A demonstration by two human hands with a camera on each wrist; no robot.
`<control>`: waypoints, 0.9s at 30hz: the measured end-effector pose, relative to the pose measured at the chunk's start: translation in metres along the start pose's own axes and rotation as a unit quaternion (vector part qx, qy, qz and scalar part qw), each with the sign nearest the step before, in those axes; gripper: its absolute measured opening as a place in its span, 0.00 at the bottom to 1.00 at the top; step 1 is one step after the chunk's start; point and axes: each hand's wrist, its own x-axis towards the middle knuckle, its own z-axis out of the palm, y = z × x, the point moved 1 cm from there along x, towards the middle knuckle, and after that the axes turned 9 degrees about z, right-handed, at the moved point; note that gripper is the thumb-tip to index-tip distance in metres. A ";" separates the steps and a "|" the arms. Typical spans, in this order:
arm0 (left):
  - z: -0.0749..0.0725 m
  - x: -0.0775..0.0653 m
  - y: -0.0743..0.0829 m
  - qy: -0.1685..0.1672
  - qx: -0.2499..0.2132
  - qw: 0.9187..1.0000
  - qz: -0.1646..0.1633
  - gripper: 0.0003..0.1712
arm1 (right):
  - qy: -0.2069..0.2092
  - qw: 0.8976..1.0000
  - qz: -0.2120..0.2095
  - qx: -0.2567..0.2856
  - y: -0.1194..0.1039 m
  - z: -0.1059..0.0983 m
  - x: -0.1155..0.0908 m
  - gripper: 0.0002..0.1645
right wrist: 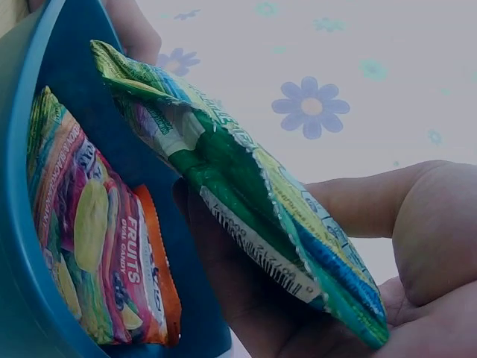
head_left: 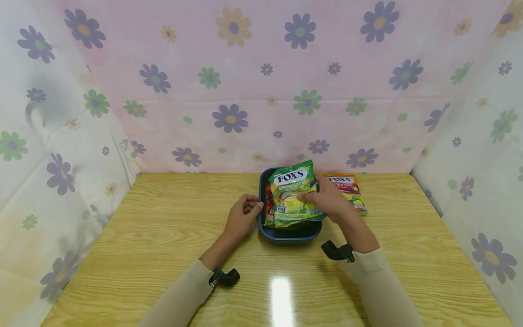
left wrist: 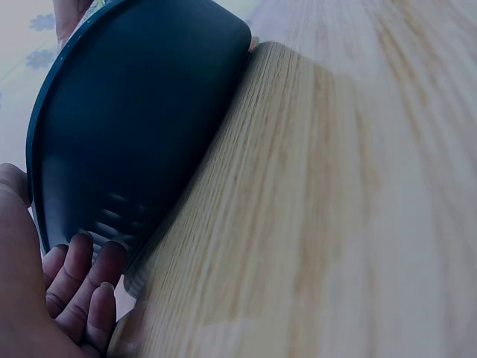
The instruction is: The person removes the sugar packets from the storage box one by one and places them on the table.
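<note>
My right hand grips a green Fox's Spring Tea candy bag, thumb on its front and fingers behind it. The bag is tilted over the dark blue plastic bin. Inside the bin, a red and orange Fox's Fruits candy bag leans by the wall, partly covered by the green one in the head view. My left hand holds the bin's left rim, its thumb at the edge and its fingers curled against the slotted outer wall.
Another orange Fox's Fruits candy bag lies on the wooden table just right of the bin, partly behind my right hand. Flower-patterned cloth hangs along the table's back and sides.
</note>
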 end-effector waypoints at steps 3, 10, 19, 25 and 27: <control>0.000 0.000 0.000 -0.002 0.002 1.000 -0.002 0.16 | 0.004 1.000 -0.001 -0.004 0.000 -0.002 -0.001 0.39; -0.001 0.000 0.001 -0.008 0.005 1.000 0.000 0.16 | 0.014 1.000 0.004 -0.002 -0.002 -0.008 -0.004 0.43; -0.001 0.002 -0.007 -0.010 0.007 1.000 -0.003 0.17 | 0.020 1.000 0.012 0.009 -0.005 -0.018 -0.008 0.47; -0.001 0.001 0.000 -0.010 0.009 1.000 -0.003 0.17 | 0.011 1.000 0.009 0.021 -0.005 -0.023 -0.010 0.45; -0.001 0.001 -0.001 -0.010 0.010 1.000 -0.004 0.16 | 0.007 1.000 0.007 0.024 -0.004 -0.025 -0.009 0.44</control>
